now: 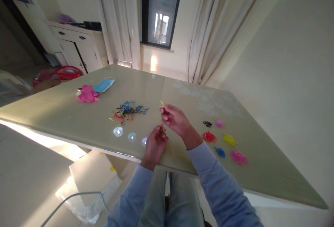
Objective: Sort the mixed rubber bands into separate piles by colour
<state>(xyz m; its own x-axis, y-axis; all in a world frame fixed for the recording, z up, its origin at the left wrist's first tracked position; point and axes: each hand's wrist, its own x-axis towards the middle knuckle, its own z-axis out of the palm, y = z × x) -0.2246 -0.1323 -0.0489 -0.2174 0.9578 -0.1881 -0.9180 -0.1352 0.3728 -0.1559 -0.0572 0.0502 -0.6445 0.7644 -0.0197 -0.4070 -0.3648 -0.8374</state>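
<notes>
Above the table, my right hand (pixel 173 119) pinches a small yellow band (pixel 162 103) between thumb and fingertips. My left hand (pixel 156 143) is just below and left of it, near the front edge, its fingers curled together; what they hold, if anything, is too small to name. A mixed pile of small bands (pixel 129 109), blue, black, red and yellow, lies to the left. On the right are separate heaps: black (pixel 207 124), red (pixel 209 136), blue (pixel 220 152), yellow (pixel 230 140), a small pink one (pixel 219 123) and a larger pink one (pixel 239 157).
A blue face mask (pixel 103 85) and a crumpled pink piece (pixel 88 94) lie at the table's (pixel 156 84) back left. A cardboard box (pixel 91 173) stands on the floor below the front edge. Behind are a white cabinet (pixel 78 44), curtains and a window.
</notes>
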